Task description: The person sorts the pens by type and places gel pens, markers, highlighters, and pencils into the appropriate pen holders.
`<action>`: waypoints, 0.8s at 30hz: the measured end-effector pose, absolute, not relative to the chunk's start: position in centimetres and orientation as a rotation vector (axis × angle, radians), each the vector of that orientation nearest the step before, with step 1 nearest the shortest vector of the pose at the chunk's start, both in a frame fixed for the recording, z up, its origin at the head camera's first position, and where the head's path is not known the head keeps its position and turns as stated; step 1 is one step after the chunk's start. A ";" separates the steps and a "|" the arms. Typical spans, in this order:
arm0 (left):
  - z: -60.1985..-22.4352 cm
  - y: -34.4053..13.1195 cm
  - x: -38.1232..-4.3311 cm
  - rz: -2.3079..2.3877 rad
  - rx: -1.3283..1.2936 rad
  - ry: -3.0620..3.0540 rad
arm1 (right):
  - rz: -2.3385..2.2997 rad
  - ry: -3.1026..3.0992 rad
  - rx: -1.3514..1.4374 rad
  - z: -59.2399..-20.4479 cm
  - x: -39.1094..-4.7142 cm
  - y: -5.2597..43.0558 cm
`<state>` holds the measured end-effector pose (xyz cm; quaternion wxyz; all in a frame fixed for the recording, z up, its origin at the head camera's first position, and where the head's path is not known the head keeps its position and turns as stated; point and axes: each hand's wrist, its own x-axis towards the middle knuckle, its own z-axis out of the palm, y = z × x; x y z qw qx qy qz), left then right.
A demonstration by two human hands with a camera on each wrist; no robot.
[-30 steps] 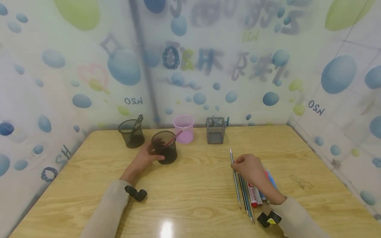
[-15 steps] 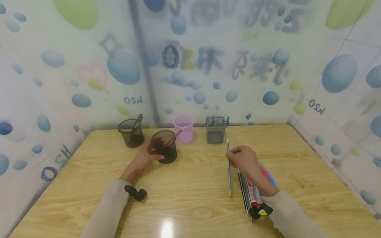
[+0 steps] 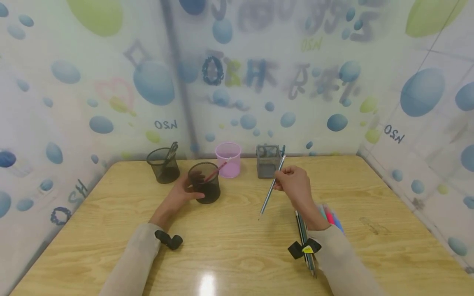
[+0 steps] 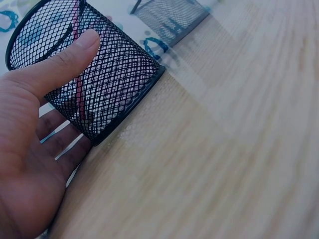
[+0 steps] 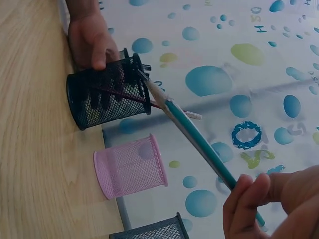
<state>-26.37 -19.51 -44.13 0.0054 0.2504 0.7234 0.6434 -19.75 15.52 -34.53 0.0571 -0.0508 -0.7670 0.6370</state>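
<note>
My left hand (image 3: 180, 192) holds a round black mesh pen cup (image 3: 209, 192) upright on the table, thumb on the near side and fingers behind it. In the left wrist view the thumb lies across the mesh of the pen cup (image 4: 117, 74). Inside it leans a dark red pencil (image 3: 224, 163), its pale end above the rim. My right hand (image 3: 295, 185) pinches a blue-green pencil (image 3: 268, 199) near its upper end, with the sharpened tip slanting down to the left. The right wrist view shows the bare wood point of this pencil (image 5: 192, 134).
Along the back of the wooden table (image 3: 237, 246) stand another black mesh cup (image 3: 166, 172) with dark items, a pink mesh cup (image 3: 230, 166) and a square grey mesh holder (image 3: 267, 169). More pencils (image 3: 303, 236) and coloured markers (image 3: 329, 214) lie partly under my right forearm.
My right hand has lifted the blue-green pencil off the side of the pile and carried it left and away from me; the tip has swung left. My left hand has stayed still.
</note>
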 end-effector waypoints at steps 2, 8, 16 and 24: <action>-44.2 -19.5 -26.4 2.008 0.783 2.273 | 1.987 -2.257 -0.154 -34.3 -19.9 15.3; -44.2 -19.6 -26.4 2.012 0.797 2.269 | 2.093 -2.134 -0.162 -33.6 -20.3 14.7; -44.1 -19.6 -26.3 1.989 0.808 2.299 | 2.130 -2.038 -0.169 -32.8 -20.7 13.7; -44.3 -19.6 -26.4 1.995 0.790 2.302 | 2.182 -1.907 -0.189 -32.5 -20.9 12.7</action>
